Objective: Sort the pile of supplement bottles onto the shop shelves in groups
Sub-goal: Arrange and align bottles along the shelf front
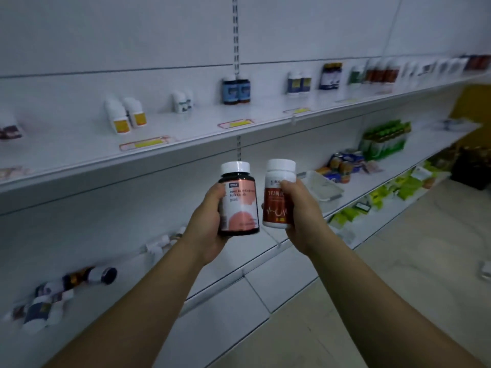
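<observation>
In the middle of the frame, the left hand (208, 224) grips one dark bottle (240, 205) and the right hand (304, 208) grips one white bottle (276, 205), both upright.

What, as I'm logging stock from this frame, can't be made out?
Head view:
- dark bottle label: blurred, its edge under the left hand.
- white bottle label: partly covered by the right hand.
- far-right top-shelf bottles: too small, blurred.
- bottle pile: blurred, labels unreadable.
</observation>
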A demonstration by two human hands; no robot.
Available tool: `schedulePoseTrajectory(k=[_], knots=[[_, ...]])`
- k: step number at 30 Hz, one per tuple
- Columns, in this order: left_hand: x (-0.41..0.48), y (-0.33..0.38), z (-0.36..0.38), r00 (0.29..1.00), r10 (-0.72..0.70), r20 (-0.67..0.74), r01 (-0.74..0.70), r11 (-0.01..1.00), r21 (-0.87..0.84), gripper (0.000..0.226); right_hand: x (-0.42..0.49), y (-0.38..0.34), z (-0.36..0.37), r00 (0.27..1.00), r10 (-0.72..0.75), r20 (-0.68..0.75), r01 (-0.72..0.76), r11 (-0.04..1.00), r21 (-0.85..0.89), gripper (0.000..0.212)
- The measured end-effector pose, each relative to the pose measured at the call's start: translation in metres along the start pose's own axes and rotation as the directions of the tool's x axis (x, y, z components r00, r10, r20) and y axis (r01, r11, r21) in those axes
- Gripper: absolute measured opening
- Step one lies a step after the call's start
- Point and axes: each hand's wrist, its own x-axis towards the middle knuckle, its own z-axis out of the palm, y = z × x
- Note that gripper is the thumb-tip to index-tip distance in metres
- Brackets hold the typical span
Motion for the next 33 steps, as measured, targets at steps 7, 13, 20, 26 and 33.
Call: schedulePoseTrajectory(k=[7,13,20,26,33], knots=[[0.067,-0.026,0.164,0.968,0.015,0.25,-0.015,1.0,-0.002,0.053,0.022,-0.091,-0.144,0.979,-0.148,-0.142,0.15,0.989,0.008,0.016],[0.12,-0.052,0.284,0.931,0.075,0.357,-0.072,0.997,-0.02,0.059,0.038,-0.156,-0.247,0.945,-0.241,-0.221,0.23,0.97,-0.074,0.022],[0.192,-0.079,0.369,0.924,0.102,0.369,-0.119,0.993,0.024,0.034,0.084,-0.192,-0.327,0.901,-0.31,-0.303,0.285,0.951,-0.123,0.011],[0.286,-0.097,0.42,0.918,0.117,0.379,-0.15,0.987,0.06,0.036,0.167,-0.212,-0.39,0.882,-0.309,-0.355,0.275,0.951,-0.142,0.012],[0.407,-0.104,0.496,0.883,0.118,0.454,-0.151,0.988,0.037,0.039,0.27,-0.251,-0.47,0.857,-0.314,-0.409,0.268,0.949,-0.168,0.016]])
